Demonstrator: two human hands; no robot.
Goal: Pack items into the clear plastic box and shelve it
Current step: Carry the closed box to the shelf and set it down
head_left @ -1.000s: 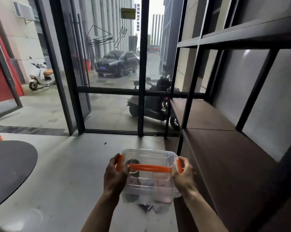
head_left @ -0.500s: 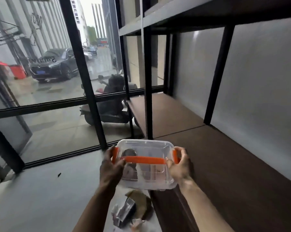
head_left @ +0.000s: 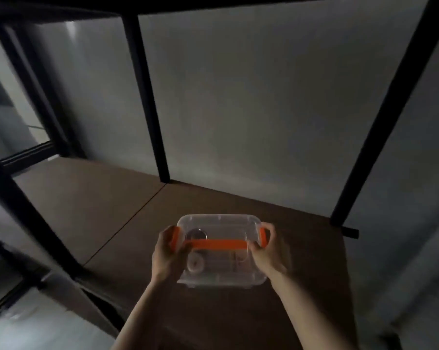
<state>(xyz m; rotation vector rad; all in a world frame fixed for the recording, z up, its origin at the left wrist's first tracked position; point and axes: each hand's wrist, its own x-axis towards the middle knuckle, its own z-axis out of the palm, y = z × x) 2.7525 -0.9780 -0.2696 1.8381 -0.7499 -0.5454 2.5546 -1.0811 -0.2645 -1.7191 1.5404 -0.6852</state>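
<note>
Two hands hold a clear plastic box (head_left: 222,251) over the brown shelf board (head_left: 127,213) of a black metal rack (head_left: 145,97), a grey wall panel (head_left: 263,109) beyond them. Whether the box rests on the board is hard to tell in the dim light. Left hand (head_left: 166,253) and right hand (head_left: 269,251) each clasp an end at the orange latches, an orange handle (head_left: 219,244) stretching between them. Inside, near the left hand, lie blurred round items (head_left: 195,261).
</note>
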